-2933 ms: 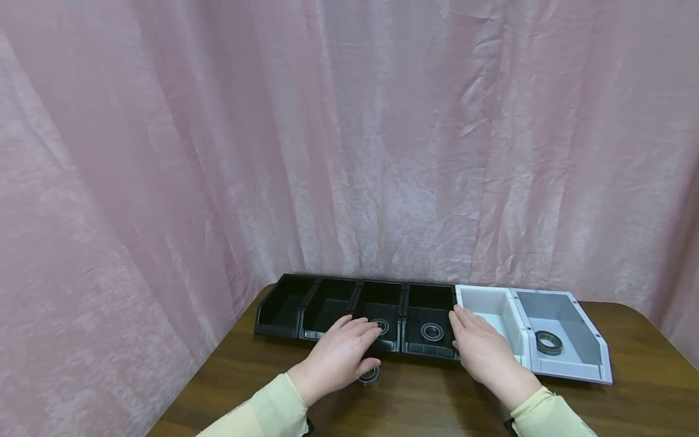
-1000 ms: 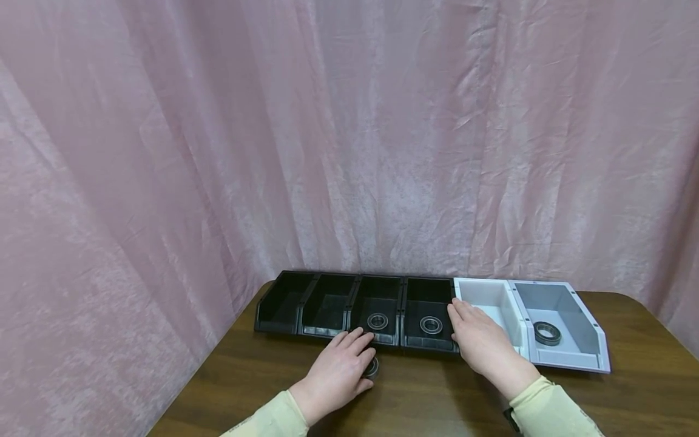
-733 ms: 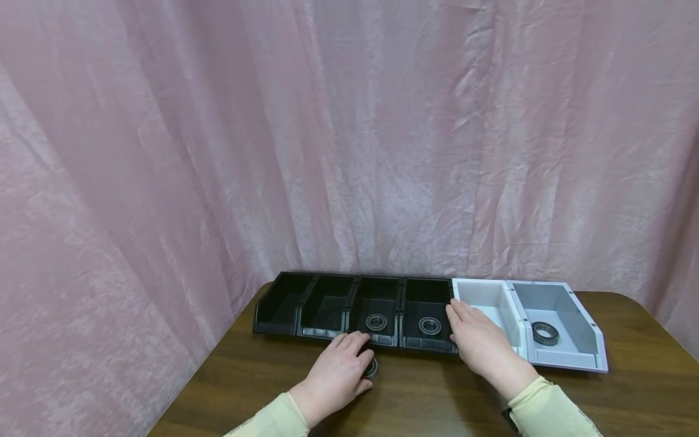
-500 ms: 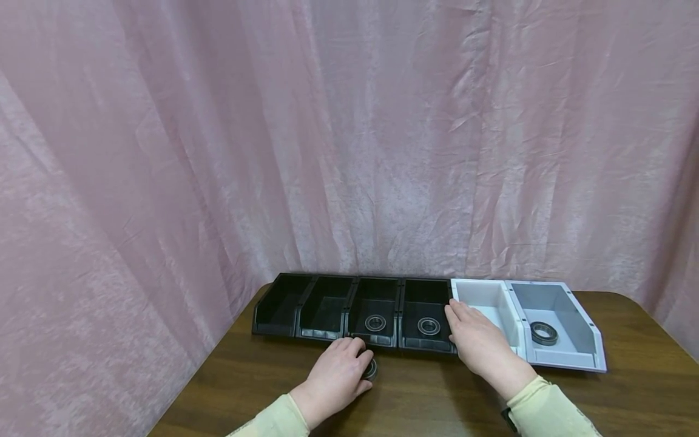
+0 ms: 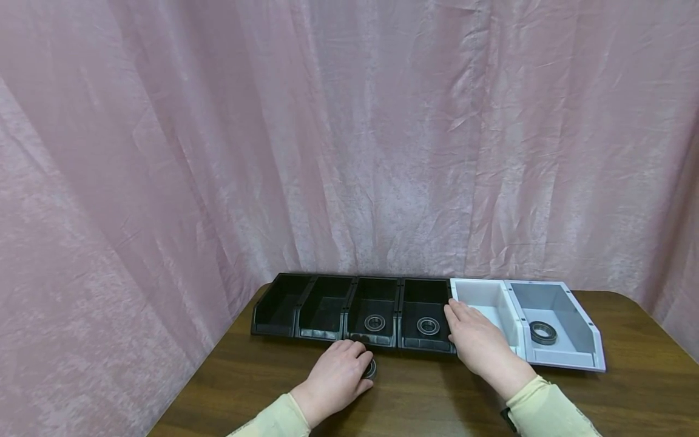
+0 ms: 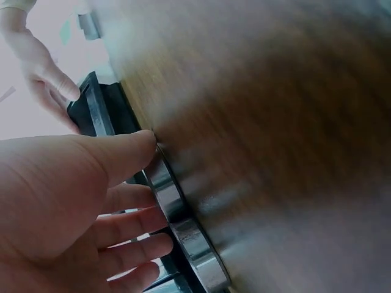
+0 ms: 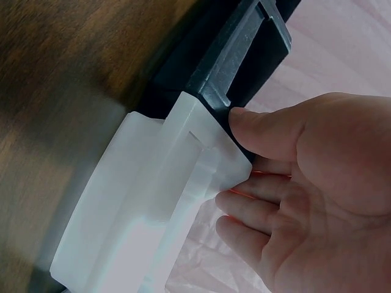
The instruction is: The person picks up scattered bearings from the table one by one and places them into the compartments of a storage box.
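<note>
On the table, in front of the black bins, my left hand [image 5: 335, 379] holds a ball bearing [image 5: 370, 369] between thumb and bent fingers. The left wrist view shows that bearing's shiny rim [image 6: 165, 189] by the thumb, with a second bearing [image 6: 201, 255] touching it under the other fingers; the head view hides the second. My right hand [image 5: 477, 340] rests, fingers extended, on the edge where the rightmost black bin [image 5: 428, 292] meets the white bin [image 7: 131, 183]. Its thumb touches the black wall in the right wrist view.
The bins stand in a joined row before a pink curtain [image 5: 382, 152]. One bearing [image 5: 374, 323] lies in the third black bin, another [image 5: 428, 326] in the rightmost. A thicker bearing [image 5: 543, 332] sits in the grey bin [image 5: 568, 361]. Brown wood table [image 5: 426, 400] lies in front.
My left hand has drawn back from above the third black bin to the bearings on the table, and its fingers have bent. My right hand stays at the bin edge.
</note>
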The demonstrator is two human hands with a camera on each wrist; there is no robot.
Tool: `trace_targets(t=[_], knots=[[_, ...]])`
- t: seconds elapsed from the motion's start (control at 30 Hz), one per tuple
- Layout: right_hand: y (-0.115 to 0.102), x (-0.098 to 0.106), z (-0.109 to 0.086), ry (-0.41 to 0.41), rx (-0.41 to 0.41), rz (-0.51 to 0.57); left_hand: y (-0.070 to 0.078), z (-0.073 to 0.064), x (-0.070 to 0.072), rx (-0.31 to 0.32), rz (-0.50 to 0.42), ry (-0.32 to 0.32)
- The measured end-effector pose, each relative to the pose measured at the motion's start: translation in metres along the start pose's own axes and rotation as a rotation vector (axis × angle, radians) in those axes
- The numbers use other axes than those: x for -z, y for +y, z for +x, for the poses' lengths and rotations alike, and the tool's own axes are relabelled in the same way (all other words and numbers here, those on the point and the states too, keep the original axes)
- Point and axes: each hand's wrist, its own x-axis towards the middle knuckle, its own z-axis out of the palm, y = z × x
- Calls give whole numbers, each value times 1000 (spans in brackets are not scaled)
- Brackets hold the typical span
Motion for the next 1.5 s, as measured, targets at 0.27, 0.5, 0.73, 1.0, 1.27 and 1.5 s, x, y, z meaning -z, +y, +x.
trace_targets(t=[0.27, 0.5, 0.73, 1.0, 1.27, 1.5], knots=[[0, 0, 0, 1, 0, 6, 1, -1, 1, 32, -8, -13], [0, 0, -1, -12, -6, 5, -2, -2, 1, 35, -28, -16], [-1, 1, -1, -16, -7, 0, -7, -2, 3, 31, -33, -25], [-1, 0, -1, -6, -3, -2, -7, -3, 3, 28, -34, -22], [-1, 1, -1, -13, -6, -1, -7, -2, 2, 47, -50, -42], [-1, 2, -1, -9, 3, -11, -7, -2, 2, 53, -68, -54]])
